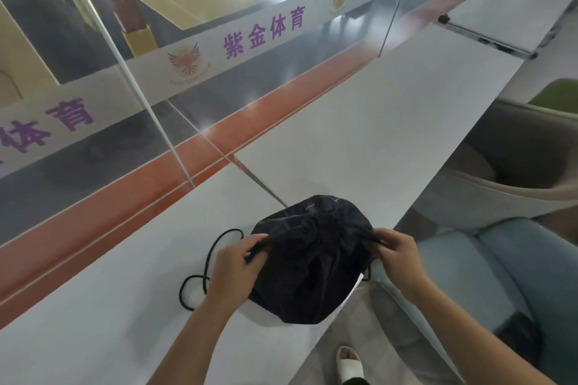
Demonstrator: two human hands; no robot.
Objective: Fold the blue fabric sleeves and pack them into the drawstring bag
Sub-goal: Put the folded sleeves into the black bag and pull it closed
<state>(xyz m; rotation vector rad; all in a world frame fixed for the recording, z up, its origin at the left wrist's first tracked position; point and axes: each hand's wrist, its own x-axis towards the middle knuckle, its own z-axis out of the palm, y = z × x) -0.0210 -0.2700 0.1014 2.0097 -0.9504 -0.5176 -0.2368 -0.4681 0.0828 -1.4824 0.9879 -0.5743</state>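
Note:
A black drawstring bag [312, 262] lies bulging on the white counter [359, 134], near its front edge. My left hand [233, 269] pinches the bag's gathered rim on the left side. My right hand [398, 255] pinches the rim on the right side. The bag's mouth is puckered between the two hands. Its black cord [200, 275] loops loose on the counter to the left of my left hand. No blue fabric sleeves show; whatever is in the bag is hidden.
A glass wall [156, 72] with a white banner runs along the counter's far side. Beige and pale blue seats [500, 259] stand to the right, below the counter edge. A foot in a white slipper [348, 361] is on the floor.

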